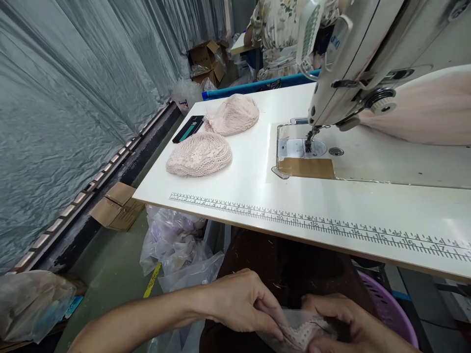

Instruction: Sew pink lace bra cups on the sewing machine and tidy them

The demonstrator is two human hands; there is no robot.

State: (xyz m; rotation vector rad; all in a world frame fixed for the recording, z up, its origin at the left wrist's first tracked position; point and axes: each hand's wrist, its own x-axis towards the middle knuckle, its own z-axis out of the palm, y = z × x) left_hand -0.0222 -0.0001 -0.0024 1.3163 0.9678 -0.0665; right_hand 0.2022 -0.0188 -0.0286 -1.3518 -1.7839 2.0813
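Observation:
Over my lap, below the table's front edge, both hands pinch a small piece of pale pink lace with sheer fabric (303, 335). My left hand (247, 304) grips its left side between thumb and fingers. On its right side, my right hand (349, 321) is closed with the thumb and fingers; part of that hand runs out of the frame. Two pink lace bra cups lie on the white tabletop: the nearer lace cup (199, 155) and the farther lace cup (234, 115). A dark phone-like object (188, 129) rests beside them.
A sewing machine (342, 73) stands at the right of the white table (250, 181), whose front edge bears a printed ruler (279, 215). Pink fabric (423, 110) lies behind the needle. Plastic bags (176, 240), a cardboard box (117, 206) and a purple basket (390, 309) are below. Another person (279, 34) sits beyond.

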